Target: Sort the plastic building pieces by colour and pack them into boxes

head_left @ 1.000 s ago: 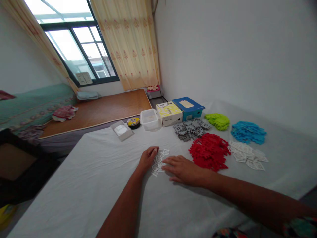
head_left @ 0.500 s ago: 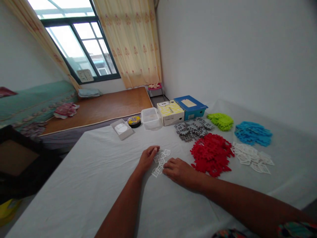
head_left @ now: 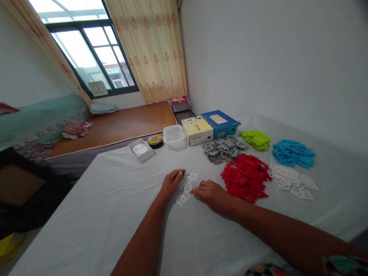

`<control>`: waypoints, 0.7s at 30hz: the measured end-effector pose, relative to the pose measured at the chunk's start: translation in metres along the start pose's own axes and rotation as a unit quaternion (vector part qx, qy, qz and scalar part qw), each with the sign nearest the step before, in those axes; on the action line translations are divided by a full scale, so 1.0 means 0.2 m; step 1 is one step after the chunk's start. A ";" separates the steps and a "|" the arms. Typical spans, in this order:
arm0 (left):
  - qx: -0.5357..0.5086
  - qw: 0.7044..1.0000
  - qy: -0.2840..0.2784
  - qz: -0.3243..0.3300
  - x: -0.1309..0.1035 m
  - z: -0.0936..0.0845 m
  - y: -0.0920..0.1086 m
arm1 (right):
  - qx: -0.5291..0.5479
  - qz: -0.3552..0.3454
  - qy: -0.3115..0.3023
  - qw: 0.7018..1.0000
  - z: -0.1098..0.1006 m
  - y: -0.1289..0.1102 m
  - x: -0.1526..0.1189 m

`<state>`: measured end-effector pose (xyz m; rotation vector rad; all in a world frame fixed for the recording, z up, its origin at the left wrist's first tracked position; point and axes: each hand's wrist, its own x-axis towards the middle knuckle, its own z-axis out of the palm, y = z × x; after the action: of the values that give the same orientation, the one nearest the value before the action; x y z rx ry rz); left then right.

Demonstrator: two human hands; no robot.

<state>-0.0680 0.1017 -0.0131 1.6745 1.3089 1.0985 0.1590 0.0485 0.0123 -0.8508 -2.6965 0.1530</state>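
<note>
Several small white lattice pieces (head_left: 187,187) lie in a short, uneven row on the white-covered table (head_left: 115,214). My left hand (head_left: 172,183) rests just left of the row, its fingers curled and the thumb against them; what they hold, if anything, is hidden. On the other side is my right hand (head_left: 211,194), its index finger stretched out close to the middle pieces and the other fingers bent. Nothing shows in the right hand. Right of it sits a heap of red plastic pieces (head_left: 245,178).
Farther right are a white lattice pile (head_left: 293,182), blue pieces (head_left: 293,153) and lime-green pieces (head_left: 255,140). Grey pieces (head_left: 222,148) lie before a yellow-white box (head_left: 197,130) and a blue box (head_left: 221,123). A clear tub (head_left: 174,138), round black tin (head_left: 155,142) and small white box (head_left: 141,150) stand leftward.
My right hand has drawn slightly right, away from the white pieces, uncovering more of the lower ones; its index finger now points out. The left hand has stayed put.
</note>
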 end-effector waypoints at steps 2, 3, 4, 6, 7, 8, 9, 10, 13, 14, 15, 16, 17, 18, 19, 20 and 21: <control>-0.001 1.000 -0.001 -0.002 0.00 0.00 0.00 | 0.007 0.029 0.020 0.999 -0.04 0.02 -0.02; 0.000 1.000 -0.002 -0.002 0.00 0.00 0.00 | 0.010 0.047 0.038 0.998 -0.07 0.04 -0.04; 0.000 1.000 -0.004 -0.002 0.00 0.00 0.00 | 0.014 0.064 0.059 0.996 -0.10 0.06 -0.06; -0.001 1.000 -0.005 -0.001 0.00 0.00 0.00 | 0.024 0.098 0.117 0.988 -0.18 0.13 -0.14; -0.002 1.000 -0.006 0.000 0.00 0.00 0.00 | 0.026 0.118 0.148 0.982 -0.22 0.17 -0.19; -0.004 1.000 -0.005 -0.001 0.00 0.00 0.00 | 0.024 0.143 0.178 0.973 -0.26 0.21 -0.26; -0.005 1.000 -0.005 -0.001 0.00 0.00 0.00 | 0.017 0.173 0.205 0.963 -0.30 0.26 -0.33; -0.005 1.000 -0.005 -0.002 0.00 0.00 0.00 | 0.005 0.204 0.230 0.952 -0.34 0.32 -0.40; -0.004 1.000 -0.009 -0.003 0.00 0.00 -0.01 | -0.041 0.296 0.269 0.916 -0.41 0.49 -0.66; -0.002 1.000 -0.010 -0.003 0.00 0.00 -0.01 | -0.061 0.329 0.274 0.902 -0.42 0.55 -0.75; 0.000 1.000 -0.010 -0.003 0.00 0.01 -0.01 | -0.081 0.362 0.275 0.887 -0.44 0.60 -0.84; 0.002 1.000 -0.009 -0.005 0.00 0.01 -0.01 | -0.101 0.392 0.275 0.872 -0.44 0.64 -0.92; 0.003 1.000 -0.008 -0.006 0.00 0.01 -0.01 | -0.122 0.418 0.275 0.857 -0.45 0.68 -0.99; 0.003 1.000 -0.007 -0.008 0.00 0.01 -0.01 | -0.139 0.435 0.275 0.846 -0.45 0.71 -1.05; 0.001 1.000 -0.005 -0.008 0.00 0.01 -0.01 | -0.151 0.441 0.273 0.842 -0.45 0.73 -1.09; 0.001 1.000 -0.004 -0.007 0.00 0.01 0.00 | -0.157 0.440 0.269 0.842 -0.45 0.75 -1.12; 0.002 1.000 -0.003 -0.004 0.00 0.01 0.00 | -0.158 0.434 0.262 0.847 -0.45 0.76 -1.15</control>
<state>-0.0668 0.1014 -0.0139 1.6716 1.3139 1.0865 0.4479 0.0414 0.0089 -1.8474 -1.6825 -0.3010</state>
